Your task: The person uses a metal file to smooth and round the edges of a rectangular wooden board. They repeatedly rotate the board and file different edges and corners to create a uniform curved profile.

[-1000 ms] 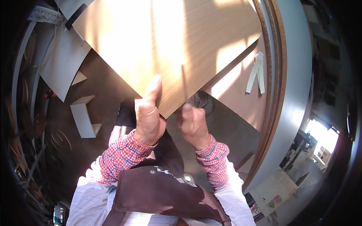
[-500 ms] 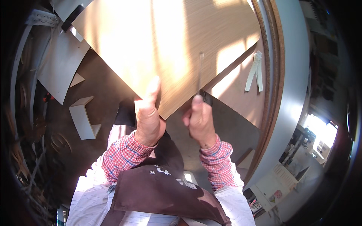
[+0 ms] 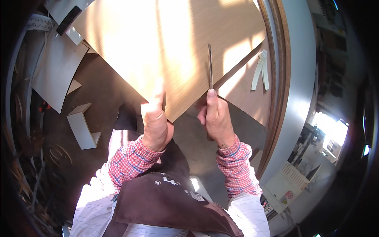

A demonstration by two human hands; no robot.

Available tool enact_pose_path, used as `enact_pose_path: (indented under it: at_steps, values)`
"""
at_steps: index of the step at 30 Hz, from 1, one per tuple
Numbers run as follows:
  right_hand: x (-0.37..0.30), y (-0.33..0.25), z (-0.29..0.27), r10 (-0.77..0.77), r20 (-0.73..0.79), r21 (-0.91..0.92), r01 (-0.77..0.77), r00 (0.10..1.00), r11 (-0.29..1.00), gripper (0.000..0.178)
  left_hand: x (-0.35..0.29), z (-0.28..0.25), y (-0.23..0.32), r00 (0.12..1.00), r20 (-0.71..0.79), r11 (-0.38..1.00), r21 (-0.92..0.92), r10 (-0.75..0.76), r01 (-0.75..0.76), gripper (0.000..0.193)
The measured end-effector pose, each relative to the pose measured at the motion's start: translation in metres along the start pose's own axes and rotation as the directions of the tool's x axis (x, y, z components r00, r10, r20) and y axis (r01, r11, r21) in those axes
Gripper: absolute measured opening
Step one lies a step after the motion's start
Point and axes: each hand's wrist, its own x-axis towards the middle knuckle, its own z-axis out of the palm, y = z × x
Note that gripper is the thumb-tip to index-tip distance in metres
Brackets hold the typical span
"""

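A light wood-grain panel (image 3: 189,75) with rounded corners fills the upper middle, its near corner pointing toward me. My left hand (image 3: 155,120) is closed on that corner, thumb on the top face and the other fingers hidden underneath. My right hand (image 3: 216,118) is closed around the handle of a slim metal file (image 3: 210,65), thumb laid along it. The file points away from me, next to the panel's right-hand edge, its blade seen over the panel face. Whether the blade touches the panel, I cannot tell.
White strips (image 3: 260,71) lie on a flat board (image 3: 244,94) at the right, beside a stack of curved-looking board edges (image 3: 279,87). A black phone-like object (image 3: 69,20) is at the far left corner of the panel. A white angled offcut (image 3: 84,128) sits on the floor.
My right hand has moved slightly right and nearer the panel's edge with the file, which was blurred before and is now sharp. My left hand keeps its hold on the corner.
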Motion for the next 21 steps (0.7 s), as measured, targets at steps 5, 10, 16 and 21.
enact_pose_path:
  at_steps: [5,10,16,21]
  values:
    - [-0.013,-0.006,0.011,-0.014,0.071,-0.046,0.018,0.997,0.999,0.067,-0.002,0.0,0.0,0.999,0.003,0.998,0.039,0.045,-0.045,0.049]
    - [-0.01,-0.008,0.008,0.029,0.034,-0.019,-0.028,0.999,0.999,0.067,-0.001,-0.001,-0.001,0.999,0.002,0.999,0.009,0.043,-0.043,0.048]
    - [-0.022,0.0,0.029,-0.018,0.101,0.057,0.012,0.995,0.998,0.065,-0.003,-0.005,-0.002,0.999,0.004,0.999,0.023,0.041,-0.041,0.042]
    - [-0.038,0.007,0.058,-0.111,0.14,0.077,0.1,0.984,0.992,0.057,-0.003,-0.013,-0.003,0.998,0.046,0.997,0.052,0.05,-0.052,0.044]
